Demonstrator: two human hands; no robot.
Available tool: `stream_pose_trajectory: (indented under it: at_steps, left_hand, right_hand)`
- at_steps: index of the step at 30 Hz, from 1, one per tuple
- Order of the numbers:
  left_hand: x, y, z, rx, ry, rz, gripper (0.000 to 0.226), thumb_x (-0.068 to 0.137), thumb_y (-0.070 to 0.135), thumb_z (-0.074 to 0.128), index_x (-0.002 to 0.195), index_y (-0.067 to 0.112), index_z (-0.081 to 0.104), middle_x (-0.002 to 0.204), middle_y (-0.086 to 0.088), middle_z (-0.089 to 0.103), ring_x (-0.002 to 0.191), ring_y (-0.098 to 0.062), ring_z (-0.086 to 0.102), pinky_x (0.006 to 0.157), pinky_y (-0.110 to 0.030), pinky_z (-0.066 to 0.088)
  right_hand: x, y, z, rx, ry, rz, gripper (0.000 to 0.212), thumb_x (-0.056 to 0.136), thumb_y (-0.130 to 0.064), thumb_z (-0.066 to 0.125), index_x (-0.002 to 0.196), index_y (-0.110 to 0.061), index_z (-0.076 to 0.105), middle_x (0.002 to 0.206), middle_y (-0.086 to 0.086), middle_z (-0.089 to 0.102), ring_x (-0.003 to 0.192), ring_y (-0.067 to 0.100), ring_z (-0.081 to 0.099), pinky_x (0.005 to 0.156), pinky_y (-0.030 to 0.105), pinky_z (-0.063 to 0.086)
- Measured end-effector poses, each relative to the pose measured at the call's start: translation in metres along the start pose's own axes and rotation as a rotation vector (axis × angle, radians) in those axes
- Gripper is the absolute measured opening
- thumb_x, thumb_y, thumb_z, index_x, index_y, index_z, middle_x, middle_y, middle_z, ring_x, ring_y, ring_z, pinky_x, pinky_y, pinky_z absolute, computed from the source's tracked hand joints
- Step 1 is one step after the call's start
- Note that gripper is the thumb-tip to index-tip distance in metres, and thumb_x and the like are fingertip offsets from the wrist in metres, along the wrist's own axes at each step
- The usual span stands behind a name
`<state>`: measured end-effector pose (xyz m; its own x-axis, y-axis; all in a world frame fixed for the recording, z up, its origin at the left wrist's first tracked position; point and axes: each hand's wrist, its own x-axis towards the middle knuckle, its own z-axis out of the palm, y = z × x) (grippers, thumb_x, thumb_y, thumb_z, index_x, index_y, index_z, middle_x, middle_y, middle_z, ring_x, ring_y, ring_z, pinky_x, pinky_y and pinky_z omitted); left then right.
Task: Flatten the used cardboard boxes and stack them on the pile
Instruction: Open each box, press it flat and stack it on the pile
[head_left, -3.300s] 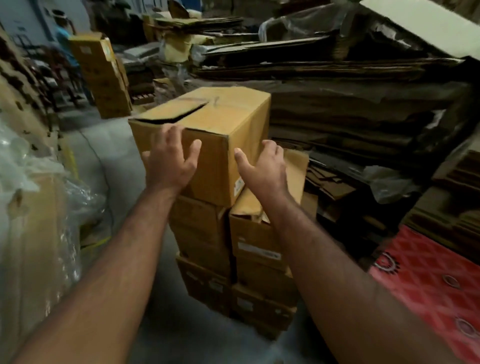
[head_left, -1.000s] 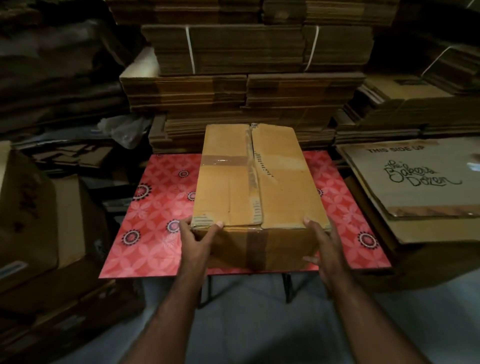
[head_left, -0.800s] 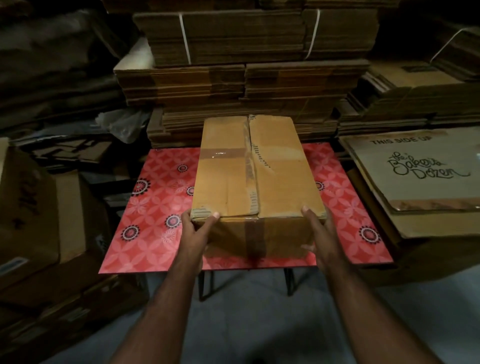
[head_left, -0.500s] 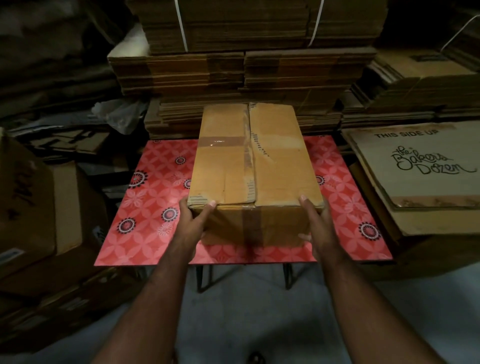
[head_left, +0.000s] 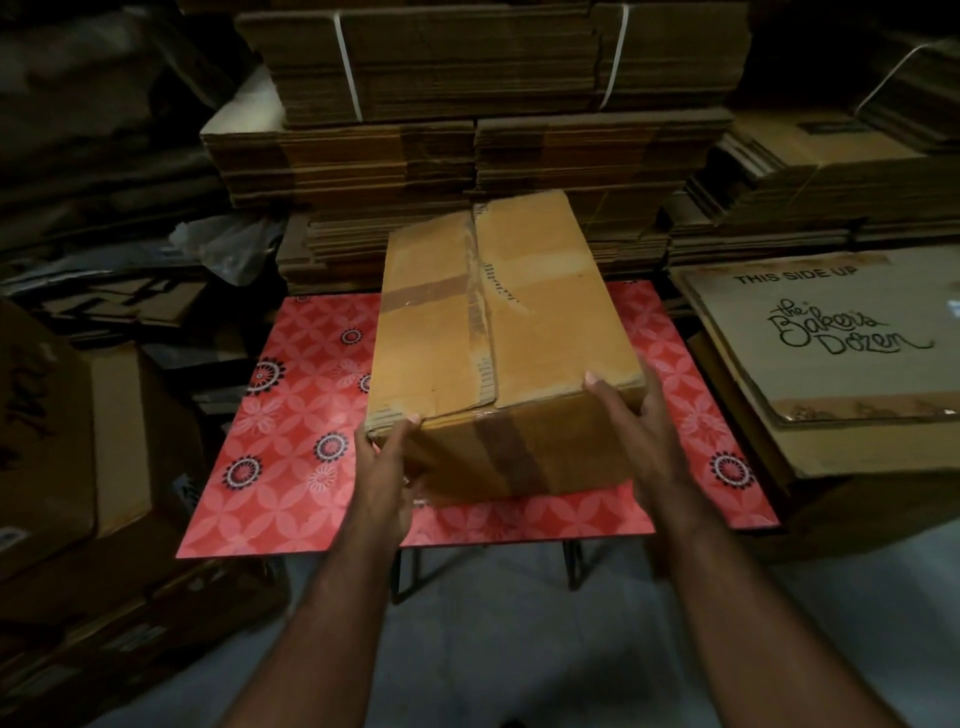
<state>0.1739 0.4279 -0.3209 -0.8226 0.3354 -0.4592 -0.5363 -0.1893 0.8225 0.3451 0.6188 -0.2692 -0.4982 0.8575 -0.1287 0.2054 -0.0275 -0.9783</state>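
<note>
On the right, a flattened carton (head_left: 831, 343) reads "THIS SIDE UP" above the script "the Baker's Dozen"; the small print along the top seam of the cardboard box (head_left: 498, 332) is too blurred to read, as is the dark scrawl on the carton at far left (head_left: 31, 395). The box sits tilted on the red patterned surface (head_left: 280, 467), its near end over the front edge, taped flaps closed on top. The left hand (head_left: 387, 467) grips the near left corner, thumb up at the top edge, fingers curled under the base. The right hand (head_left: 636, 431) clasps the near right corner, thumb on the top edge, fingers wrapped round the side. Behind the surface rise strapped stacks of flattened cardboard (head_left: 467, 130), with more bundles at back right (head_left: 810, 192) and crumpled plastic (head_left: 228, 249) at back left.
</note>
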Motion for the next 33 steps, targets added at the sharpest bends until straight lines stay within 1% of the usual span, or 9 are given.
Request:
stream_pose_trajectory:
  at_steps: [4, 7, 11, 16, 19, 24, 28, 30, 33]
  left_hand:
    - [-0.002, -0.025, -0.006, -0.236, -0.006, -0.163, 0.025, 0.097, 0.023, 0.059, 0.12, 0.023, 0.049, 0.109, -0.012, 0.059, 0.098, -0.027, 0.059, 0.078, -0.05, 0.058]
    - [-0.002, -0.05, -0.015, -0.35, -0.012, -0.276, 0.02, 0.094, 0.017, 0.056, 0.113, 0.012, 0.052, 0.101, -0.014, 0.057, 0.099, -0.028, 0.059, 0.068, -0.049, 0.062]
    - [-0.001, -0.057, -0.032, -0.205, -0.059, -0.257, 0.014, 0.091, 0.004, 0.05, 0.088, 0.014, 0.06, 0.078, -0.008, 0.058, 0.077, -0.017, 0.054, 0.059, -0.03, 0.058]
    - [-0.001, -0.031, -0.06, 0.115, -0.185, -0.07, 0.044, 0.103, 0.005, 0.048, 0.133, 0.037, 0.052, 0.119, 0.002, 0.066, 0.099, -0.014, 0.062, 0.08, -0.035, 0.053]
    - [0.004, -0.013, -0.076, 0.17, -0.268, 0.025, 0.071, 0.092, -0.015, 0.053, 0.147, 0.029, 0.045, 0.141, -0.001, 0.059, 0.124, -0.023, 0.059, 0.092, -0.04, 0.052]
    - [0.008, 0.011, -0.081, 0.348, -0.39, 0.121, 0.088, 0.077, -0.004, 0.068, 0.154, 0.026, 0.037, 0.147, -0.002, 0.054, 0.131, -0.03, 0.055, 0.102, -0.047, 0.049]
    - [0.016, 0.023, -0.077, 0.418, -0.348, 0.136, 0.087, 0.083, -0.018, 0.062, 0.152, 0.029, 0.038, 0.152, -0.008, 0.047, 0.137, -0.028, 0.048, 0.1, -0.046, 0.05]
    - [0.015, 0.03, -0.071, 0.428, -0.355, 0.14, 0.085, 0.085, -0.014, 0.065, 0.154, 0.027, 0.036, 0.15, -0.009, 0.047, 0.134, -0.027, 0.049, 0.09, -0.038, 0.051]
    - [0.006, 0.036, -0.06, 0.417, -0.34, 0.161, 0.08, 0.086, -0.012, 0.064, 0.152, 0.026, 0.038, 0.139, -0.007, 0.054, 0.116, -0.018, 0.057, 0.076, -0.024, 0.05]
  right_hand:
    - [-0.014, -0.063, 0.02, -0.482, 0.111, -0.356, 0.086, 0.08, -0.078, 0.06, 0.154, -0.051, 0.026, 0.16, -0.004, 0.033, 0.144, 0.021, 0.034, 0.113, 0.064, 0.033]
    - [-0.04, -0.09, 0.053, -0.885, 0.086, -0.451, 0.08, 0.086, -0.083, 0.044, 0.154, -0.054, 0.015, 0.167, -0.006, 0.02, 0.153, 0.024, 0.017, 0.113, 0.076, 0.009]
    - [-0.075, -0.069, 0.114, -1.143, 0.124, -0.58, 0.075, 0.087, -0.079, 0.045, 0.154, -0.054, 0.023, 0.165, 0.0, 0.029, 0.151, 0.035, 0.024, 0.108, 0.08, 0.01]
    - [-0.093, -0.042, 0.182, -1.297, 0.02, -0.582, 0.069, 0.09, -0.069, 0.05, 0.153, -0.049, 0.032, 0.163, 0.008, 0.034, 0.149, 0.044, 0.027, 0.103, 0.083, 0.005]
    - [-0.093, -0.053, 0.195, -1.299, 0.019, -0.516, 0.066, 0.095, -0.067, 0.044, 0.155, -0.049, 0.023, 0.166, 0.008, 0.025, 0.15, 0.045, 0.018, 0.102, 0.084, -0.001]
    - [-0.1, -0.075, 0.197, -1.222, -0.096, -0.437, 0.063, 0.1, -0.066, 0.036, 0.156, -0.047, 0.015, 0.169, 0.005, 0.011, 0.154, 0.037, 0.004, 0.106, 0.081, -0.004]
    - [-0.1, -0.078, 0.141, -0.85, 0.204, -0.413, 0.083, 0.09, -0.055, 0.06, 0.159, -0.039, 0.017, 0.169, 0.001, 0.011, 0.154, 0.023, 0.011, 0.116, 0.06, 0.015]
    - [-0.091, -0.063, 0.101, -0.709, 0.416, -0.267, 0.099, 0.084, -0.047, 0.072, 0.161, -0.029, 0.013, 0.169, 0.002, 0.009, 0.154, 0.024, 0.013, 0.116, 0.062, 0.018]
    - [-0.072, -0.025, 0.054, -0.284, 0.28, 0.008, 0.114, 0.077, -0.052, 0.084, 0.162, -0.029, 0.011, 0.168, 0.003, 0.018, 0.152, 0.028, 0.022, 0.117, 0.06, 0.031]
